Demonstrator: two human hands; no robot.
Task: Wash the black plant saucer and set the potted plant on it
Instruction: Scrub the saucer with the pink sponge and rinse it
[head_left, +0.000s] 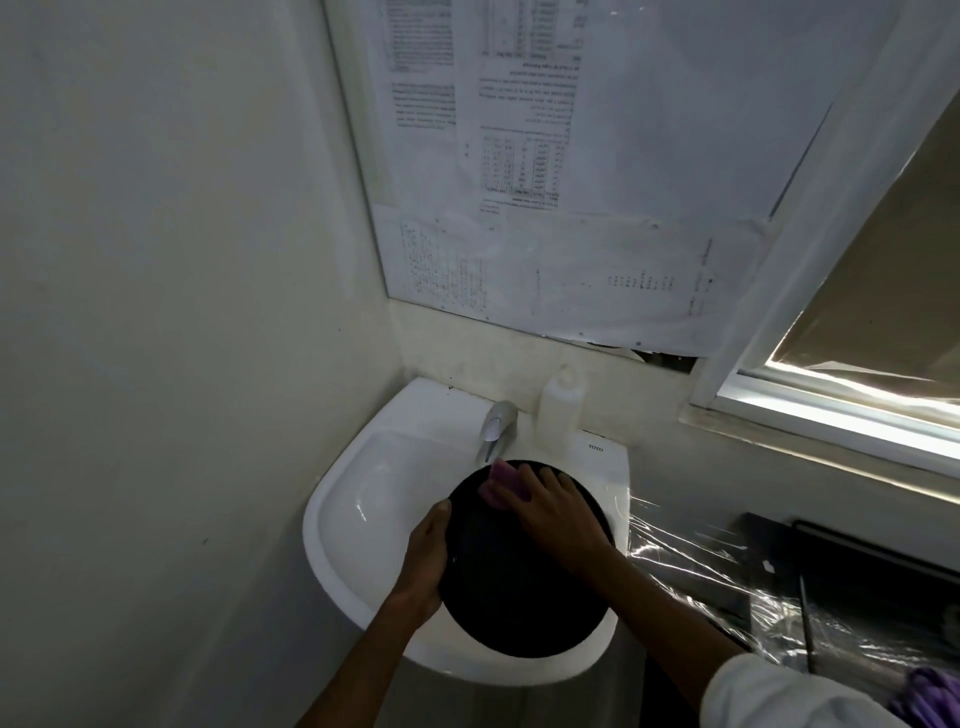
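Saucer (519, 582), black, held over white sink (363, 519), covering its right half. Left hand (423, 561) grips saucer's left rim, fingers curled together round the edge. Right hand (553, 512) lies on saucer's far part, fingers together, pressing purple sponge (498, 483). Beyond saucer: faucet (496, 426); right of faucet, white bottle (561, 402).
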